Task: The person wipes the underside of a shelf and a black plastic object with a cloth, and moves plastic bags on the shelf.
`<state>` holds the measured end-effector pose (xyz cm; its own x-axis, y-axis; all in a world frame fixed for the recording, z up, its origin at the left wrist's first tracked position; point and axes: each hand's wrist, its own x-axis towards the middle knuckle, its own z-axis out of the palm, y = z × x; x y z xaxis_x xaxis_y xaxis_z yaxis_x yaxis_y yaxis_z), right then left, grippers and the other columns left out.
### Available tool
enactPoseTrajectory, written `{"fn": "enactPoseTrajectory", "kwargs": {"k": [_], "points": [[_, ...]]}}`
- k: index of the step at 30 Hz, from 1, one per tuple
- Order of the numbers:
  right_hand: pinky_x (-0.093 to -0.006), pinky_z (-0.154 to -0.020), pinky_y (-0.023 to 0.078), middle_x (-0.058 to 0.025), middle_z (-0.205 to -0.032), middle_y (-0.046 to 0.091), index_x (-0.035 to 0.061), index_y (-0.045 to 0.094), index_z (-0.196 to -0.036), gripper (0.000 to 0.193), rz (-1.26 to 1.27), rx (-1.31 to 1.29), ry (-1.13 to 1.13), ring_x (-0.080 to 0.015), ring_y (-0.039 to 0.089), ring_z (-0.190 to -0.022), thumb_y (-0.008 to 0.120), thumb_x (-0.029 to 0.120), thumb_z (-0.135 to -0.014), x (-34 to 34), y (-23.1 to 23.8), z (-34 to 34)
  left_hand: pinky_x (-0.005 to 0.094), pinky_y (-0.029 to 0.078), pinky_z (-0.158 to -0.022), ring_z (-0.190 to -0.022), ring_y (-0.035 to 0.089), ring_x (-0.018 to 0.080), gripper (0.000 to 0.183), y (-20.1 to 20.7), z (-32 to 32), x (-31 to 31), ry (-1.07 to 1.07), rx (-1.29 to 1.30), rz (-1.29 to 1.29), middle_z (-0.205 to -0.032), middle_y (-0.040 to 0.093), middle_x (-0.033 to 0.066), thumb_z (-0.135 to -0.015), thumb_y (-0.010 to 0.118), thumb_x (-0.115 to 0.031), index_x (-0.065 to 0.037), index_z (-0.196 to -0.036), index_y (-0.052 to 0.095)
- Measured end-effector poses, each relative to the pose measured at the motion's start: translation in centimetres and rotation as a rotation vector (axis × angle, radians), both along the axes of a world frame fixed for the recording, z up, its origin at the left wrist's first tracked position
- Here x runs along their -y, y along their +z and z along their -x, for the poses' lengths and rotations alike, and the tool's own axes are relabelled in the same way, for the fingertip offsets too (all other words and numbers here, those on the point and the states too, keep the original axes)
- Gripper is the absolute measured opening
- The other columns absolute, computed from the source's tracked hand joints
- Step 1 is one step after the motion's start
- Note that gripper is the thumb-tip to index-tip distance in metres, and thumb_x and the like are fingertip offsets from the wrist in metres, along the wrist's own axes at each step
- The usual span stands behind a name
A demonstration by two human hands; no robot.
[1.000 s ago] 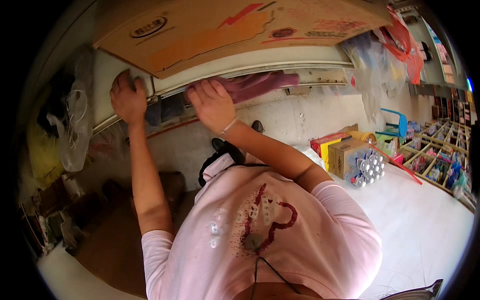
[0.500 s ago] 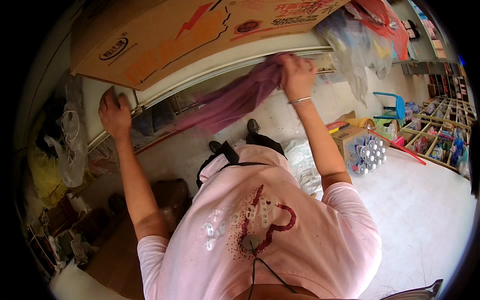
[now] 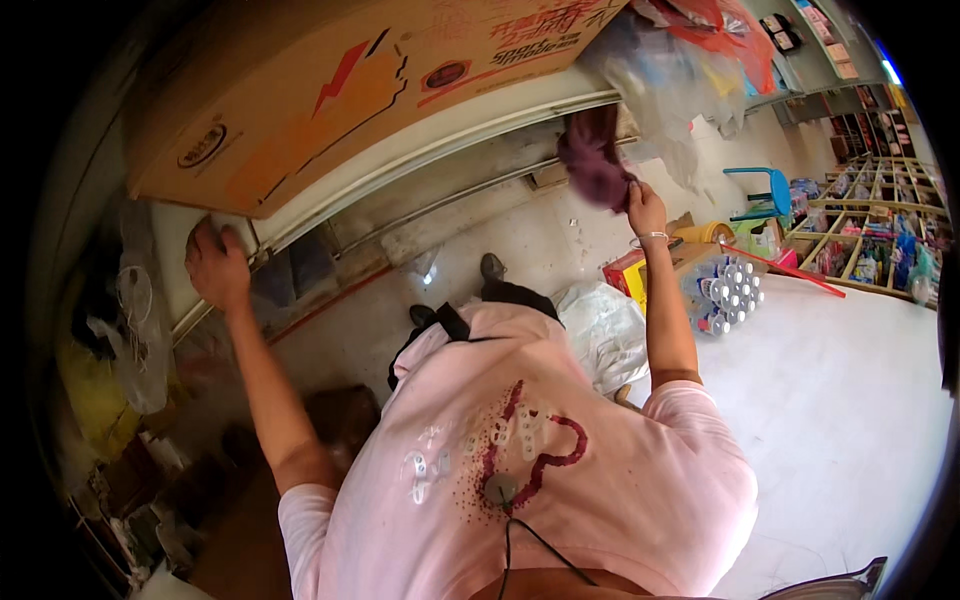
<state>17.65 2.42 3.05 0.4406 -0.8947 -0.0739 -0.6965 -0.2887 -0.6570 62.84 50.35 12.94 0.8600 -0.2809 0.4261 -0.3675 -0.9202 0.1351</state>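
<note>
A crumpled purple cloth (image 3: 597, 168) hangs from my right hand (image 3: 647, 207), whose fingers are closed on one end of it. The cloth is beside the right end of the white shelf edge (image 3: 400, 185), slightly blurred by motion. At the shelf's left end my left hand (image 3: 216, 262) lies on the white surface, fingers stretched out and holding nothing. On the shelf, just beyond both hands, stands a large brown cardboard box (image 3: 300, 130).
Clear and red plastic bags (image 3: 680, 90) hang at the shelf's right end; more bags (image 3: 140, 310) hang at its left. Bundled bottles (image 3: 725, 295), a blue stool (image 3: 770, 192) and a white sack (image 3: 600, 335) are to the right. Dark brown boxes (image 3: 340, 430) stand lower left.
My right hand has moved right and toward me, off the shelf edge, carrying the cloth, which was stretched out leftward and now hangs bunched. My left hand stays on the shelf.
</note>
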Motion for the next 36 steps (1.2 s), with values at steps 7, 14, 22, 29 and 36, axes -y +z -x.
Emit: {"fn": "enactPoseTrajectory", "kwargs": {"k": [7, 14, 22, 29, 36], "points": [[-0.0287, -0.08, 0.046, -0.0078, -0.096, 0.067, -0.0036, 0.062, -0.105, 0.034, -0.105, 0.44, -0.085, -0.013, 0.059, -0.092, 0.054, 0.028, -0.095, 0.7, 2.6, -2.6, 0.0446, 0.041, -0.095, -0.116, 0.05, 0.0343, 0.046, -0.5, -0.4, -0.8, -0.073, 0.008, 0.021, -0.133, 0.053, 0.0098, -0.091, 0.043, -0.038, -0.017, -0.13, 0.054], [-0.0198, -0.075, 0.04, 0.0064, -0.101, 0.061, 0.0062, 0.063, -0.114, 0.028, -0.404, 0.606, -0.084, -0.0038, 0.052, -0.087, 0.058, 0.025, -0.094, -4.0, 12.5, 1.1, 0.045, 0.041, -0.096, -0.118, 0.049, 0.0353, 0.047, -1.3, -1.0, -2.0, -0.08, -0.013, 0.003, -0.134, 0.051, 0.0097, -0.09, 0.043, -0.038, -0.017, -0.131, 0.053], [-0.055, -0.114, 0.015, -0.0047, -0.152, 0.029, 0.0211, 0.034, -0.145, 0.084, -0.689, 1.684, -0.088, -0.0283, 0.025, -0.14, 0.061, 0.063, -0.078, -7.2, 15.3, 0.4, 0.0467, 0.042, -0.094, -0.117, 0.05, 0.0367, 0.047, -0.4, -0.7, -1.0, -0.025, -0.047, 0.016, -0.134, 0.051, 0.0112, -0.089, 0.045, -0.036, -0.017, -0.13, 0.054], [-0.044, -0.11, 0.031, -0.009, -0.142, 0.043, 0.0082, 0.041, -0.138, 0.052, -0.83, 1.418, -0.016, -0.025, 0.043, -0.128, 0.057, 0.025, -0.091, -9.9, 13.3, -8.6, 0.0453, 0.041, -0.095, -0.115, 0.051, 0.0369, 0.044, -1.2, -1.1, -1.7, -0.11, 0.048, 0.043, -0.129, 0.055, 0.0118, -0.089, 0.047, -0.036, -0.015, -0.127, 0.055], [-0.0308, -0.098, 0.038, -0.0089, -0.123, 0.054, -0.0006, 0.049, -0.126, 0.047, -0.056, 0.682, 0.195, -0.0189, 0.051, -0.113, 0.066, 0.016, -0.087, -12.3, 10.4, -12.7, 0.0436, 0.04, -0.097, -0.116, 0.051, 0.0353, 0.044, -0.7, -0.4, -1.2, -0.095, 0.063, 0.062, -0.129, 0.055, 0.0104, -0.088, 0.048, -0.037, -0.015, -0.125, 0.056]]}}
